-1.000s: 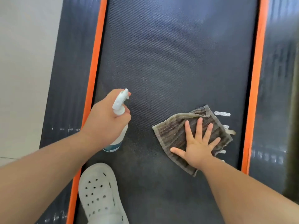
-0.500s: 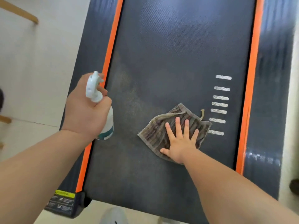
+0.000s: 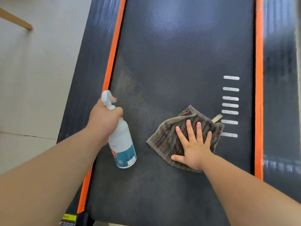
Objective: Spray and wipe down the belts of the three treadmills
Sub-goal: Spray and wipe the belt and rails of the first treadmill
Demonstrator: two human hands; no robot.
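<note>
A dark treadmill belt (image 3: 179,62) with orange side strips fills the view. My left hand (image 3: 104,118) grips a white spray bottle (image 3: 122,144) with a teal label, its nozzle pointing up the belt over the left side. My right hand (image 3: 193,147) lies flat with spread fingers on a crumpled grey-brown striped cloth (image 3: 164,139), pressing it onto the belt right of centre. A dull damp-looking patch (image 3: 133,88) shows on the belt ahead of the bottle.
Several white dashes (image 3: 230,105) are printed near the belt's right edge. Dark side rails (image 3: 88,79) flank the orange strips (image 3: 259,95). Pale tiled floor (image 3: 32,79) lies to the left, with a wooden leg (image 3: 16,20) at top left. The belt's rear end is at the bottom.
The bottle and my left hand moved rightward from the left orange strip over the belt. My right hand and the cloth shifted slightly right, toward the white dashes.
</note>
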